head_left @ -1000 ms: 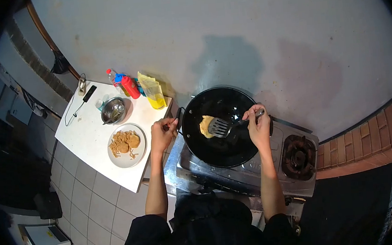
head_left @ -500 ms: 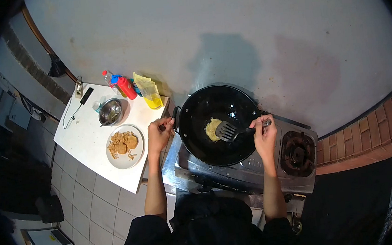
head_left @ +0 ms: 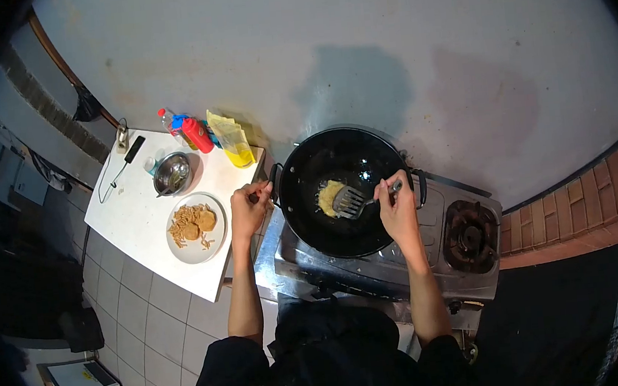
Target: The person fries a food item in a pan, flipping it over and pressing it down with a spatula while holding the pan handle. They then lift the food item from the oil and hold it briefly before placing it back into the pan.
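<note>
A black wok sits on the stove, with a pale yellow fritter-like piece in its bottom. My right hand grips the handle of a slotted spatula. Its blade lies against the right edge of the piece, and whether it reaches underneath cannot be seen. At the wok's left side, my left hand has its fingers closed at the loop handle; the exact contact is partly hidden.
Left of the wok, a white table holds a plate of browned food pieces, a metal bowl, a red bottle and a yellow pouch. A second burner lies to the right. The wall rises behind the stove.
My right hand has moved left over the wok with the spatula, whose blade and the yellow piece have shifted slightly left. My left hand stays at the wok's loop handle.
</note>
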A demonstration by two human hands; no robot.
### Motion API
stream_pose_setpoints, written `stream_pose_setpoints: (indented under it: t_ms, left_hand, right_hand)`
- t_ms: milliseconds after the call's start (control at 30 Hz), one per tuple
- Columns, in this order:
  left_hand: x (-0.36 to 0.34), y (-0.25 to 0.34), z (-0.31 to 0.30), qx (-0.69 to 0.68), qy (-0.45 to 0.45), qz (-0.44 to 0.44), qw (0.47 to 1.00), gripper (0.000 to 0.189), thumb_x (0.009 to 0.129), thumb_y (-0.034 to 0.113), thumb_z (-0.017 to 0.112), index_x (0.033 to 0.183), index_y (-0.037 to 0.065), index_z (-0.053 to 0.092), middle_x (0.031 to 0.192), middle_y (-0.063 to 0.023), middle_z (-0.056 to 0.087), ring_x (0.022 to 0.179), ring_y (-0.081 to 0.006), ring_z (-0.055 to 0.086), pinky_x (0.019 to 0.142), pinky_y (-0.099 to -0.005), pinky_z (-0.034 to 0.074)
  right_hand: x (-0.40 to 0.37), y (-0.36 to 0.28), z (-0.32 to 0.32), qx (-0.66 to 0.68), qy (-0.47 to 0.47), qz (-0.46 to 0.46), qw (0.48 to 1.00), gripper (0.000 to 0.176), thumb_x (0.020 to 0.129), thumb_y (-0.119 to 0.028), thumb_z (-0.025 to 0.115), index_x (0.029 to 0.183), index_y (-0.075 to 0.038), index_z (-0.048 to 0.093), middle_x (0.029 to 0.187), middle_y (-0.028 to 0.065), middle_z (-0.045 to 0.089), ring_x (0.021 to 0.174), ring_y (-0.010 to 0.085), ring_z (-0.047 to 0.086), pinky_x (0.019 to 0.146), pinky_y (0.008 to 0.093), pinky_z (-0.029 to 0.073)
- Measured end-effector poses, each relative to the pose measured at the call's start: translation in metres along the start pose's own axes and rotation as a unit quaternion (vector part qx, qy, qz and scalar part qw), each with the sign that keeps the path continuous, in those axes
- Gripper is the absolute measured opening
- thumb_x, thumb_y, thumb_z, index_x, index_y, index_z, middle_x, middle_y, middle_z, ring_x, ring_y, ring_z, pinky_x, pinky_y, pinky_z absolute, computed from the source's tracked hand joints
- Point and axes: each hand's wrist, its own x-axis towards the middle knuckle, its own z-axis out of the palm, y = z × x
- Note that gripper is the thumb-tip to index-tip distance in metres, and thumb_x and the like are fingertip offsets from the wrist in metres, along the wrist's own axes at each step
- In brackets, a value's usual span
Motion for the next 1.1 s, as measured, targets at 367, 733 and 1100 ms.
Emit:
stream_pose_setpoints:
  t_ms: [367, 733, 1100]
  left_hand:
    - [0.002, -0.001, 0.0, 0.005, -0.001, 0.005, 1.0, 0.023, 0.084, 0.018, 0.07, 0.091, -0.005, 0.07, 0.061, -0.0074, 0.057, 0.057, -0.0116, 0.05, 0.055, -0.0275, 0.042]
    - [0.002, -0.004, -0.001, 0.002, -0.01, -0.012, 1.0, 0.024, 0.083, 0.017, 0.07, 0.093, -0.004, 0.069, 0.062, -0.0095, 0.057, 0.057, -0.013, 0.049, 0.058, -0.0276, 0.042]
    - [0.003, -0.008, 0.002, -0.024, -0.003, -0.006, 1.0, 0.022, 0.083, 0.015, 0.07, 0.092, -0.005, 0.069, 0.06, -0.0071, 0.054, 0.057, -0.0117, 0.047, 0.058, -0.0274, 0.041]
  right_hand:
    - [0.016, -0.009, 0.008, -0.023, -0.041, -0.007, 0.999, 0.017, 0.091, -0.004, 0.055, 0.085, 0.0, 0.04, 0.059, 0.0181, 0.05, 0.051, 0.0328, 0.055, 0.048, 0.0348, 0.039]
    - [0.01, -0.006, -0.026, -0.113, 0.019, -0.034, 0.993, 0.013, 0.093, -0.002, 0.052, 0.085, -0.002, 0.042, 0.065, 0.005, 0.055, 0.053, 0.0067, 0.046, 0.049, 0.0235, 0.036]
    - [0.011, 0.023, -0.007, 0.009, -0.005, -0.032, 0.999, 0.013, 0.092, -0.004, 0.053, 0.082, -0.003, 0.045, 0.062, 0.0054, 0.057, 0.052, 0.0071, 0.05, 0.048, 0.0248, 0.037]
